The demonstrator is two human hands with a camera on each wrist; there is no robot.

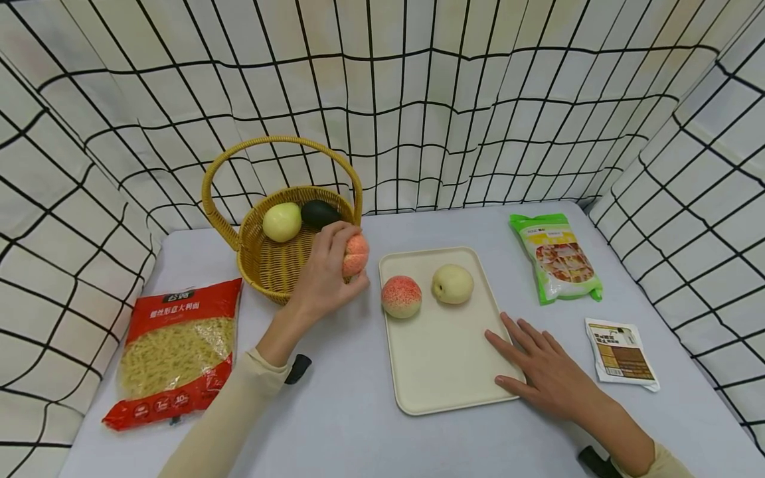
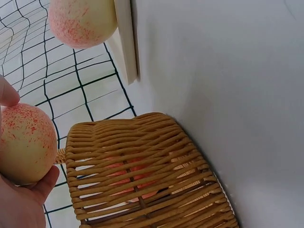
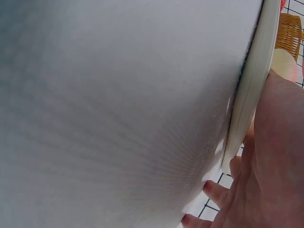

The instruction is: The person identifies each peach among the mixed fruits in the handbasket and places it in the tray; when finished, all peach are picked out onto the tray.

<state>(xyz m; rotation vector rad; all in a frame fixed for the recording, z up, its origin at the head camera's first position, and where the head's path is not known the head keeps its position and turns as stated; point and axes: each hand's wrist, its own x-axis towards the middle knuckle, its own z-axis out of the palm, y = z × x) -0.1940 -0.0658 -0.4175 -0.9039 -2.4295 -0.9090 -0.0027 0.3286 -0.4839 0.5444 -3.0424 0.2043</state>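
My left hand grips a pink, speckled peach at the right rim of a woven basket with a tall handle. The left wrist view shows thumb and fingers around that peach, beside the basket's wall. Inside the basket lie a pale green, round fruit and a dark, avocado-like fruit. Another peach and a pale yellow, pear-like fruit rest on a cream tray. Fingers spread, my right hand touches the tray's right edge.
A red bag of spiral pasta lies left of the basket. Right of the tray are a green food bag and a small white-and-brown packet. Black wire mesh surrounds the table's back and sides.
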